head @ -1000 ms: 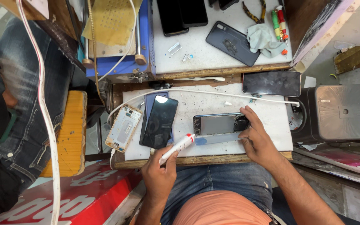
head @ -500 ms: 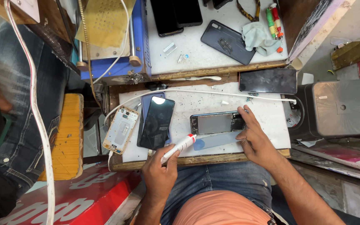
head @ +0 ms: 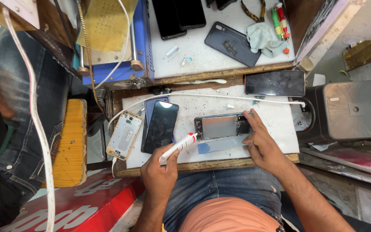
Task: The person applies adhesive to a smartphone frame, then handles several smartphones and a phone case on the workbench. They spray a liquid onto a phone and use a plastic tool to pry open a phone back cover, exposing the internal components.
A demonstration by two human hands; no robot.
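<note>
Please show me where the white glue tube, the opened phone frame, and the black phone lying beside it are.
white glue tube point(head: 177, 147), head view, middle of its body.
opened phone frame point(head: 220, 126), head view, its grey inner plate.
black phone point(head: 162, 125), head view, centre of its dark screen.

My white glue tube point(head: 178, 147) has a red tip. The opened phone point(head: 222, 126) shows a grey plate in a black frame. A pale blue strip point(head: 220, 145) lies on the white, black-speckled board point(head: 275, 116). My jeans point(head: 224, 189) are blue.
</note>
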